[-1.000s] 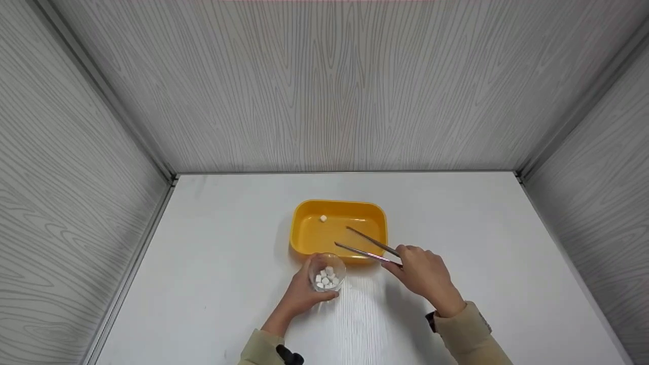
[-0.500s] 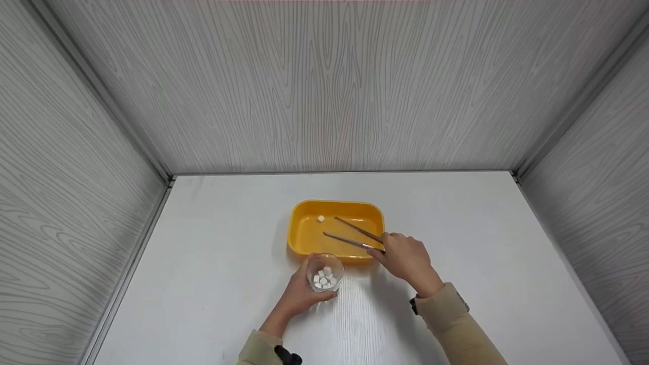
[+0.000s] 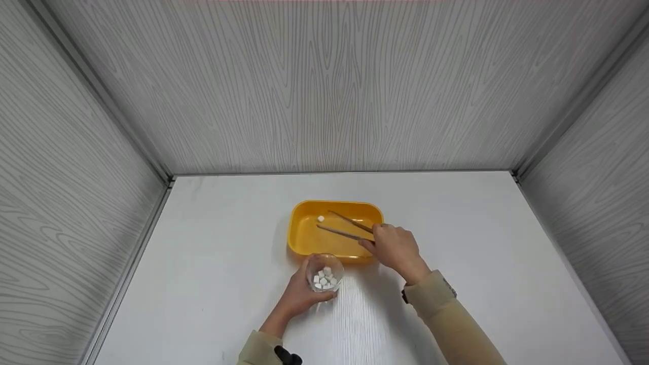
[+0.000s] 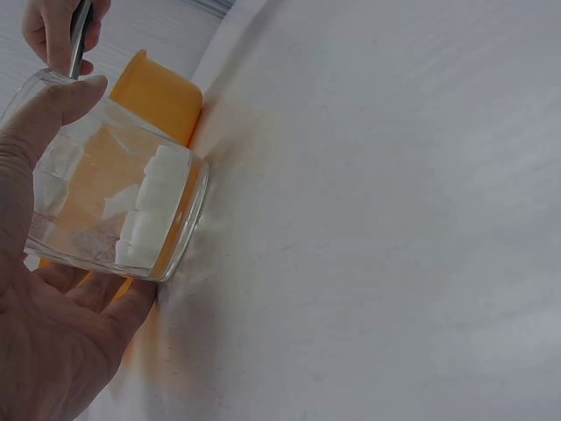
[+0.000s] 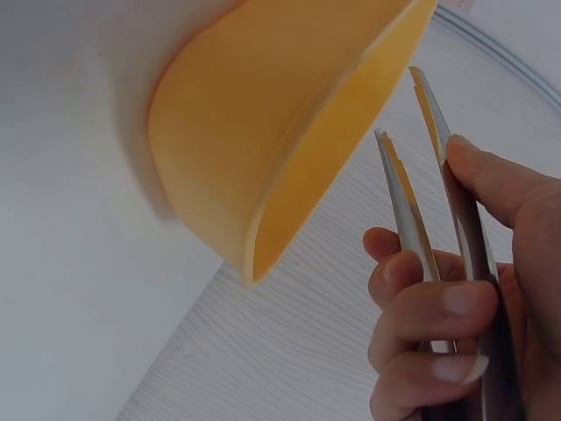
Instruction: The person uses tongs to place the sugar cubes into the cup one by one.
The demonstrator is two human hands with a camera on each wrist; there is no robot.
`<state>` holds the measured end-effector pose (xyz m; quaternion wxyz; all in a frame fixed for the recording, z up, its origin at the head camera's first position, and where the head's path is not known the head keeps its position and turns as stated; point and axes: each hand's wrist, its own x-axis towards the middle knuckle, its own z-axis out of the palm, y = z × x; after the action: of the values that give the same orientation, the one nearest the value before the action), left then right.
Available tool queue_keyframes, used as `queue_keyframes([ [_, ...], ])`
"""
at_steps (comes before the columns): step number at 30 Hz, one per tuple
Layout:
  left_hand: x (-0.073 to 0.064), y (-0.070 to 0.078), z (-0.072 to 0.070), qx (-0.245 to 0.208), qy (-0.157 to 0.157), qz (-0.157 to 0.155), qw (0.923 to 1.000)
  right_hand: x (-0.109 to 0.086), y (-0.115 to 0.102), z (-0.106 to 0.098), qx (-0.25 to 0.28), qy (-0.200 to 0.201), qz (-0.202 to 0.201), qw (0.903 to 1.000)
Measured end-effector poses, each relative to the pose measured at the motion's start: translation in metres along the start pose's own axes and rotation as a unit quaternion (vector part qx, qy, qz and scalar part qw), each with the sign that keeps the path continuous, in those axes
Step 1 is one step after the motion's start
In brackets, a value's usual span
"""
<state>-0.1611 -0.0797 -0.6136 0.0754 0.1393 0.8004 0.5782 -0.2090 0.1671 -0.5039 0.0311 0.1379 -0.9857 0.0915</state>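
Observation:
My left hand point(image 3: 296, 295) grips a clear glass cup point(image 3: 310, 267), thumb on the near side and fingers on the far side. Inside the cup lie several small white cubes point(image 3: 324, 279), also visible through the glass wall in the left wrist view. My right hand point(image 3: 398, 249) holds long metal tweezers point(image 5: 405, 197) with serrated tips. Their two arms stand apart, nothing between them. In the head view the tips overlap the yellow tray point(image 3: 308, 241), just right of a single white cube point(image 3: 320, 219) lying near its far left side.
The white tabletop point(image 3: 223, 253) bears the tray just beyond the cup. Grey wood-grain panels point(image 3: 324, 91) close in the back and both sides.
My right hand has moved left and away from me, bringing the tweezer tips over the tray closer to the lone cube. The left hand and cup have stayed almost in place.

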Motion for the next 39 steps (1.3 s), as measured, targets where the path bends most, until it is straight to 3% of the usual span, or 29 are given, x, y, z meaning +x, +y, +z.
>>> queue_keyframes([
  [12,-0.001,0.002,0.001,0.013,0.005,-0.013,0.9998,0.013,-0.003,0.024,-0.015,-0.008,0.013,0.9998],
  [25,0.000,0.000,0.001,0.015,0.005,-0.002,0.9999,0.022,-0.005,0.041,-0.029,0.005,0.010,0.9995],
  [32,0.000,-0.004,0.001,-0.001,0.002,0.018,0.9998,0.027,-0.008,0.049,-0.062,0.026,-0.007,0.9977],
  [39,0.001,-0.003,0.000,0.000,0.002,0.018,0.9998,0.031,-0.011,0.052,-0.075,0.010,0.006,0.9971],
])
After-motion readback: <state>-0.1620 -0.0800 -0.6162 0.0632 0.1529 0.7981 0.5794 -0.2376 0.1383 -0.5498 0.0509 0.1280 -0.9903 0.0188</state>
